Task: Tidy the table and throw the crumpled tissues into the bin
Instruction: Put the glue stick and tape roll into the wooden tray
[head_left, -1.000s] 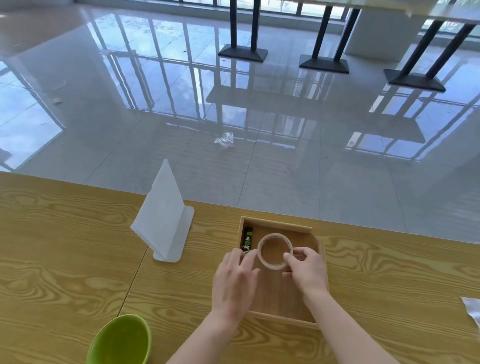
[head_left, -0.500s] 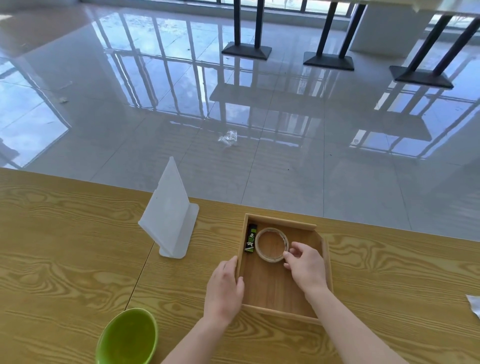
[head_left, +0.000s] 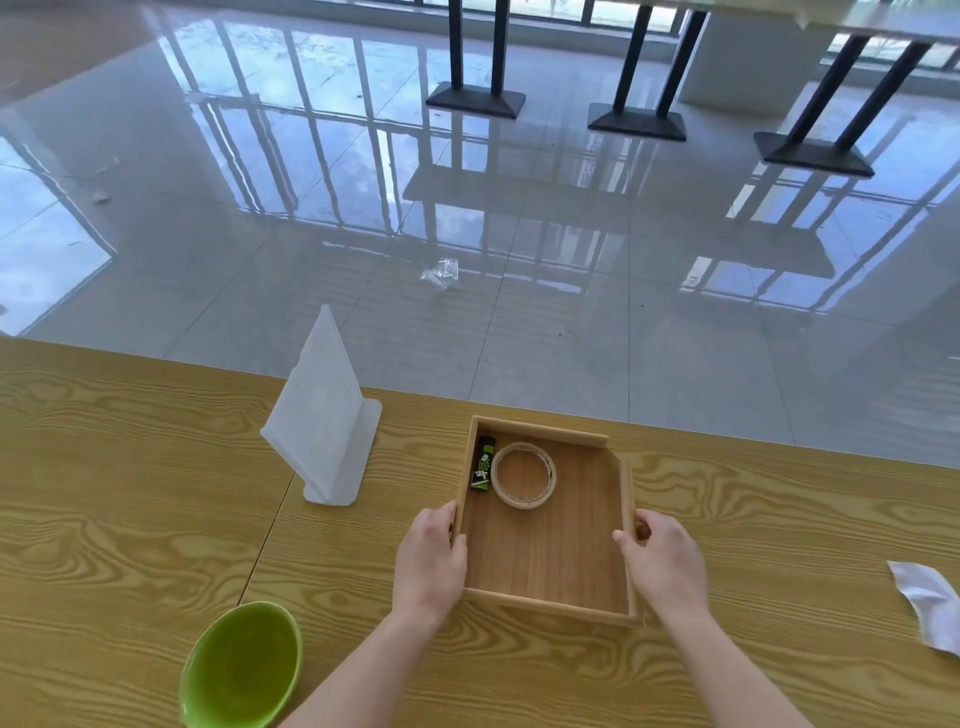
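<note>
Tidying step: left hand and right hand each clasp a side wall of the wooden tray, with the tape roll and lighter inside just beyond the fingers; next probably square the tray, then reach for the crumpled tissue well right of the right hand, bin unseen.

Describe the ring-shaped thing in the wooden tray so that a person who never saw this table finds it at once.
On the wooden table, find the wooden tray that the left hand and the right hand grip by its sides. In its far left part lies the roll of tape, flat beside a black and green lighter. It alone is round and hollow.
</note>
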